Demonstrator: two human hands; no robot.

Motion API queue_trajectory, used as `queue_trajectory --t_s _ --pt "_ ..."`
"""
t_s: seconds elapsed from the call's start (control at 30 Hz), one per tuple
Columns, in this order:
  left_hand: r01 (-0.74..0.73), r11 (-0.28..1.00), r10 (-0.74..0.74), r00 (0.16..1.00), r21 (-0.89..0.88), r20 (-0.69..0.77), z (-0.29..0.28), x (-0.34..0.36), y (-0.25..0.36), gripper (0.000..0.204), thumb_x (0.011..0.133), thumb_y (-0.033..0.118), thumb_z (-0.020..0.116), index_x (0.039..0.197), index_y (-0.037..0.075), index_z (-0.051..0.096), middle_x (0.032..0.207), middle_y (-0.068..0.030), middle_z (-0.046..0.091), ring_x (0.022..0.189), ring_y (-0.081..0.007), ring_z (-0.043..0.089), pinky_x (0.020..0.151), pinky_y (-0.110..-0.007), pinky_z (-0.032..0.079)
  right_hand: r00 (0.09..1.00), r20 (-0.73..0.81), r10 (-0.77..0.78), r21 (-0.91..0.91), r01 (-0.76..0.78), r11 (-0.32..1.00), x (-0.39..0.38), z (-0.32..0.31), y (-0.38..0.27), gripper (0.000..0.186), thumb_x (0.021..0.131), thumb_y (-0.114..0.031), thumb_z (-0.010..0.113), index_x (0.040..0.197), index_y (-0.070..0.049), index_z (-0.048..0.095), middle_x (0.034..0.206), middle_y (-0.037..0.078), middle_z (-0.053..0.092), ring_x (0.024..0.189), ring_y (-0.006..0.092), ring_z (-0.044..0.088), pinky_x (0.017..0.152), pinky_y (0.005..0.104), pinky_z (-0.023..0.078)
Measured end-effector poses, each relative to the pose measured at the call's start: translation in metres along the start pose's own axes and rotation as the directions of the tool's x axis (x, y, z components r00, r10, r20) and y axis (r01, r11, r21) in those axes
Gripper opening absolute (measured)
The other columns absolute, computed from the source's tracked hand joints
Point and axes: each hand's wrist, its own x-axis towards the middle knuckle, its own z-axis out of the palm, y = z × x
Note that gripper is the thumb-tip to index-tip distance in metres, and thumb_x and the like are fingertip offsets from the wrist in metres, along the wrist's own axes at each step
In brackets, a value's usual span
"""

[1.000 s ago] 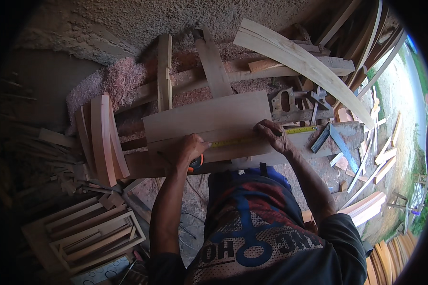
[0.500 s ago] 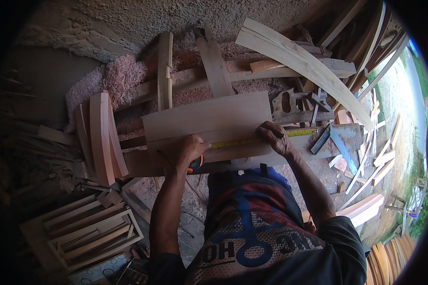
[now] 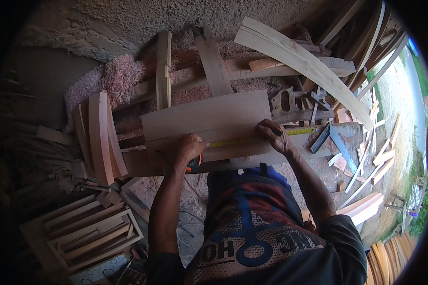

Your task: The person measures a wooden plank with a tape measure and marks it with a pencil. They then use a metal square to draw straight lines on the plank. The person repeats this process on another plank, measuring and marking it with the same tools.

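A: Where is the tape measure [image 3: 194, 164] found?
B: Over the near side of the pale board [image 3: 199, 114], its orange-and-black case partly covered by the left hand [image 3: 190, 148]. The yellow blade [image 3: 233, 141] is laid out rightward, passed under the right hand [image 3: 272, 136] and carried beyond the board's right edge.

A: How much room is left around the edges?
B: On the left, only a narrow gap is left before the stacked curved pieces [image 3: 100, 137]. At the far right corner, the board is closely neighboured by a handsaw [image 3: 285, 102]. The blade's end is seen just beside a blue angled tool [image 3: 341, 147]. The near edge is closely faced by the person's clothed body.

A: And the hands?
B: Both forearms are brought up from below and angled inward. The left fingers are curled over the case, with the thumb side set at the blade. The right fingers are bent over the blade, and a small dark object [image 3: 277, 133] is held in them; its kind cannot be told.

A: Farther out?
B: Pinkish shavings [image 3: 123, 78] are heaped at the far left; a long curved plank [image 3: 304, 66] is slanted across the far right.
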Motion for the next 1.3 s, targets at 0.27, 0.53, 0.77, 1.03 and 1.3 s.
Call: queue_trajectory --t_s 0.27,0.53,0.77,1.03,1.3 --pt "-0.018 1.000 0.019 1.000 0.014 -0.008 -0.005 -0.005 0.008 0.041 0.086 0.036 0.076 0.084 -0.004 0.073 0.067 -0.0224 0.063 0.062 -0.0299 0.064 0.066 -0.044 0.050 0.990 0.007 -0.139 -0.193 0.138 0.971 0.003 0.000 0.008 0.018 0.089 -0.018 0.064 0.096 -0.002 0.069 0.090 0.012 0.073 0.086 0.0275 0.072 0.081 0.0383 0.055" --pt "-0.011 0.999 0.011 1.000 0.032 -0.013 -0.008 -0.008 0.013 0.044 0.087 0.039 0.075 0.079 -0.004 0.071 0.065 -0.0227 0.061 0.060 -0.0303 0.062 0.065 -0.045 0.049 0.991 -0.012 -0.133 -0.155 0.129 0.979 0.003 0.003 0.013 0.011 0.088 -0.014 0.063 0.090 -0.003 0.062 0.085 0.013 0.071 0.082 0.0248 0.072 0.076 0.0369 0.056" --pt "0.009 1.000 -0.009 1.000 0.024 0.001 -0.011 -0.010 0.018 0.044 0.087 0.040 0.076 0.080 -0.004 0.071 0.067 -0.0228 0.062 0.062 -0.0306 0.064 0.066 -0.045 0.049 0.989 -0.021 -0.150 -0.139 0.145 0.980 0.002 0.004 0.010 0.010 0.089 -0.013 0.063 0.087 -0.003 0.060 0.081 0.013 0.069 0.078 0.0235 0.071 0.073 0.0367 0.055" --pt "0.010 1.000 -0.010 1.000 0.026 0.027 -0.012 -0.008 0.017 0.043 0.087 0.037 0.076 0.080 -0.004 0.071 0.069 -0.0234 0.064 0.065 -0.0318 0.066 0.067 -0.045 0.050 0.982 -0.040 -0.184 -0.132 0.177 0.975 0.001 0.005 0.007 0.010 0.089 -0.009 0.064 0.083 -0.003 0.058 0.074 0.011 0.064 0.071 0.0133 0.062 0.067 0.0338 0.052" --pt "0.013 1.000 -0.013 1.000 -0.004 0.003 -0.009 -0.008 0.013 0.041 0.087 0.036 0.076 0.083 -0.004 0.072 0.071 -0.0233 0.066 0.066 -0.0321 0.067 0.069 -0.045 0.051 0.978 -0.041 -0.205 -0.133 0.198 0.971 0.001 0.006 0.003 0.011 0.089 -0.012 0.064 0.084 -0.003 0.059 0.076 0.013 0.065 0.071 0.0190 0.065 0.067 0.0351 0.052"
